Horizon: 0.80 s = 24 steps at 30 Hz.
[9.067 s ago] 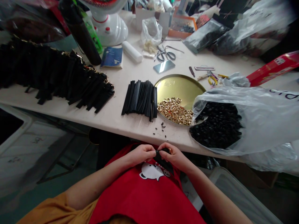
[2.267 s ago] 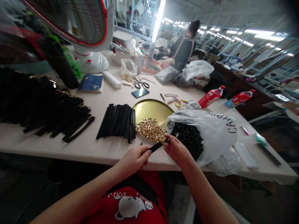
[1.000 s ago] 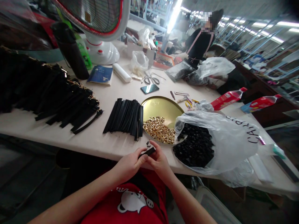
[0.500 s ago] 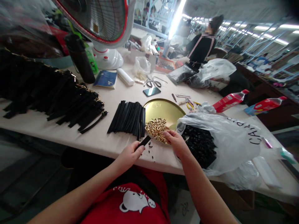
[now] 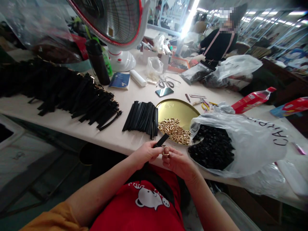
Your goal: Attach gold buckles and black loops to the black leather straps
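Observation:
My left hand point(image 5: 148, 153) is closed on a black strap point(image 5: 161, 140), whose end sticks up past the fingers. Beside it, my right hand point(image 5: 178, 160) pinches a small gold buckle point(image 5: 166, 151), close against the strap; whether the strap passes through it I cannot tell. Just beyond the hands lies a round gold tray point(image 5: 179, 107) with a heap of gold buckles point(image 5: 174, 131) at its near side. Left of the tray is a row of black straps point(image 5: 141, 118). To the right, an open plastic bag point(image 5: 252, 141) holds many small black pieces point(image 5: 213, 147).
A big pile of black straps with gold fittings point(image 5: 72, 93) covers the table's left. Behind stand a fan point(image 5: 122, 59), a dark bottle point(image 5: 97, 62), a blue booklet point(image 5: 119, 80), a phone point(image 5: 164, 92) and scissors point(image 5: 166, 82). Red bottles point(image 5: 252, 100) lie right. Another person point(image 5: 218, 45) stands across.
My right hand has come from the buckle heap toward my left hand, bringing a gold buckle. Both hands now meet near the table's front edge. The whole view has shifted.

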Available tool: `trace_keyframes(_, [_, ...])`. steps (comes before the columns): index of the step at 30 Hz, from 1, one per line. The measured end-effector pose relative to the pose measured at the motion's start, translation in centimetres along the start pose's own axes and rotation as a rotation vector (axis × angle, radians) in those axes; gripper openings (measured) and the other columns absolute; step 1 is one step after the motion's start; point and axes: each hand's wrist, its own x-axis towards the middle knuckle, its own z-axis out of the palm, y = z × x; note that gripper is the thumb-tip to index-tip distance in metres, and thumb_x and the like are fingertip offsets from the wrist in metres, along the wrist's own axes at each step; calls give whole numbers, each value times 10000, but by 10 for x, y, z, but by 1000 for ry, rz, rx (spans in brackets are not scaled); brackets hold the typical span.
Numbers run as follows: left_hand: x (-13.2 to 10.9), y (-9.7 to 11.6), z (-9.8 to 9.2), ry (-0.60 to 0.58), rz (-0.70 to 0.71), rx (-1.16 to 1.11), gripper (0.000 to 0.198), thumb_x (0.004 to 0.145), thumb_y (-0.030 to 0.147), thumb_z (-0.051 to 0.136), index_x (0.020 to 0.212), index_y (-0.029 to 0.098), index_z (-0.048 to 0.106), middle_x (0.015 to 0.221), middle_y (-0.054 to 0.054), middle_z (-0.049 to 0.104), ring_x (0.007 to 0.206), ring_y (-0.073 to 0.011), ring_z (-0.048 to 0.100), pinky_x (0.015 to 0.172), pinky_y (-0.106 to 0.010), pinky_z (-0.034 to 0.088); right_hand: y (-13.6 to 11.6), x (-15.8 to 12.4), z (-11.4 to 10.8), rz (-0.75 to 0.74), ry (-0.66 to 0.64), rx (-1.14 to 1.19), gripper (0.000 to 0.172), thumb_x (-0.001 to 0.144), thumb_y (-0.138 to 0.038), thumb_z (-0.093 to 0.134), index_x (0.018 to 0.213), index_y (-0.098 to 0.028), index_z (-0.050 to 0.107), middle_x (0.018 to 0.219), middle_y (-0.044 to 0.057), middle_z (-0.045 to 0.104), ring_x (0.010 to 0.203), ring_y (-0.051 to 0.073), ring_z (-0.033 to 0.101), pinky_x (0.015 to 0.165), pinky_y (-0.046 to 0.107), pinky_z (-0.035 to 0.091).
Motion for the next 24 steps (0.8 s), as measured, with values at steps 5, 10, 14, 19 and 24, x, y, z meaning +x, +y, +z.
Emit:
trace_keyframes(5, [-1, 1, 2, 129, 102, 196, 219, 710, 323, 565, 800, 125, 551, 529, 62, 434, 436, -44, 364, 408, -160, 287, 10, 6, 6, -118, 124, -36, 234, 617, -323, 733, 716, -198, 560, 649, -44, 529, 578, 75, 486, 562, 204, 416])
trace_keyframes(10, [0, -4, -4, 205, 231, 455, 211, 743, 313, 536, 818, 119, 573, 745, -21, 588, 708, -135, 525, 656, -239, 418, 18, 12, -1, -114, 212, 12, 223, 643, -360, 715, 751, -197, 607, 708, -31, 610, 611, 75, 563, 622, 224, 477])
trace_keyframes(14, [-7, -8, -11, 174, 299, 586, 305, 830, 377, 423, 972, 137, 549, 796, -18, 580, 729, -141, 511, 684, -244, 403, 15, 14, -10, -150, 329, 72, 248, 581, -337, 761, 727, -192, 620, 749, -25, 648, 586, 54, 559, 594, 186, 481])
trace_keyframes(19, [-15, -9, -14, 76, 205, 774, 298, 860, 338, 345, 892, 162, 584, 720, -1, 554, 679, -136, 493, 612, -220, 376, 14, 17, -11, -251, 391, 38, 241, 555, -291, 777, 713, -211, 613, 701, -47, 619, 536, 51, 523, 542, 183, 456])
trace_keyframes(24, [-11, -13, -10, 63, 226, 820, 269, 859, 306, 341, 840, 166, 569, 762, -12, 591, 706, -148, 522, 654, -235, 386, 28, 17, -2, -296, 371, -78, 212, 609, -302, 738, 760, -199, 630, 663, -39, 589, 537, 60, 482, 537, 194, 421])
